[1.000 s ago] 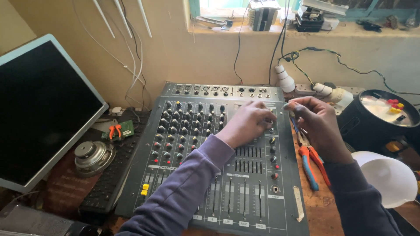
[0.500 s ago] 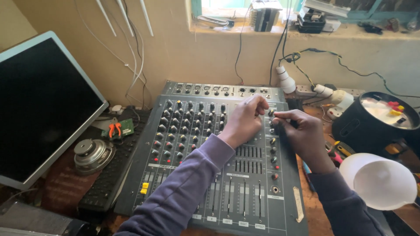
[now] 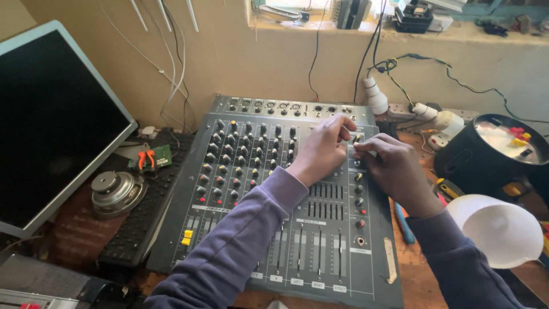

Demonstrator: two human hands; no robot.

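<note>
Cluttered workbench (image 3: 74,229), both hands, left (image 3: 320,150) and right (image 3: 394,171), grip pinched on mixer (image 3: 274,200) knob (image 3: 357,139)

You face a beige wall (image 3: 257,63) with cables (image 3: 171,68) hanging down it, a cluttered window ledge (image 3: 400,26) above you in daylight, a worn wooden bench (image 3: 74,234) under you, a dark monitor (image 3: 51,120) at your left.
</note>
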